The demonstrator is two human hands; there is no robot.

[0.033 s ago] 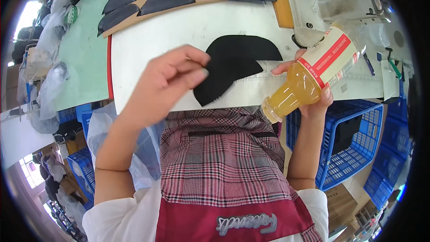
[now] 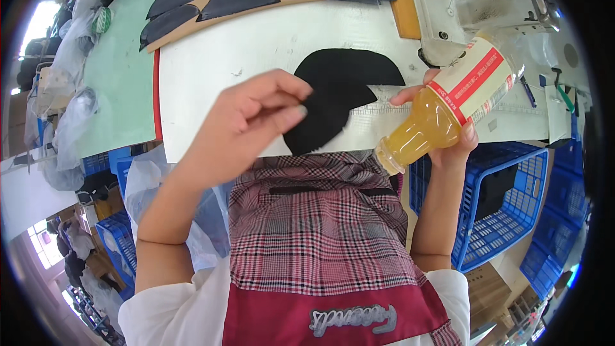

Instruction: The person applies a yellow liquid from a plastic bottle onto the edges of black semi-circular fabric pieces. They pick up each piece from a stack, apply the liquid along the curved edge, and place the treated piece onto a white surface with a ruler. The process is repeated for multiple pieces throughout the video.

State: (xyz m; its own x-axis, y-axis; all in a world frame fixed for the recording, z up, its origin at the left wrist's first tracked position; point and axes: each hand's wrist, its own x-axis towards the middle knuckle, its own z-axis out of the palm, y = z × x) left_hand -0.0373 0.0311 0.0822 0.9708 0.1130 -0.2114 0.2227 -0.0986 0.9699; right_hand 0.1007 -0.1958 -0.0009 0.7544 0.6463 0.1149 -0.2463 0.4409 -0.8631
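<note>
the bottle of yellow liquid (image 2: 423, 122) is held tilted in my right grip (image 2: 451, 153), which is closed around it, neck angled toward me at the bench front. my left grip (image 2: 250, 115) is partly closed at the left side of the black piece (image 2: 339, 80); i cannot tell whether it pinches that piece. the black piece lies on the white bench (image 2: 256, 54) beside a ruler (image 2: 386, 104). beyond, 1 brown board (image 2: 182, 30) carries dark curved pieces (image 2: 240, 5).

One head-worn fisheye (it bends straight edges) looks down from close above the hands (image 2: 240, 118) and worktop (image 2: 202, 67).
</note>
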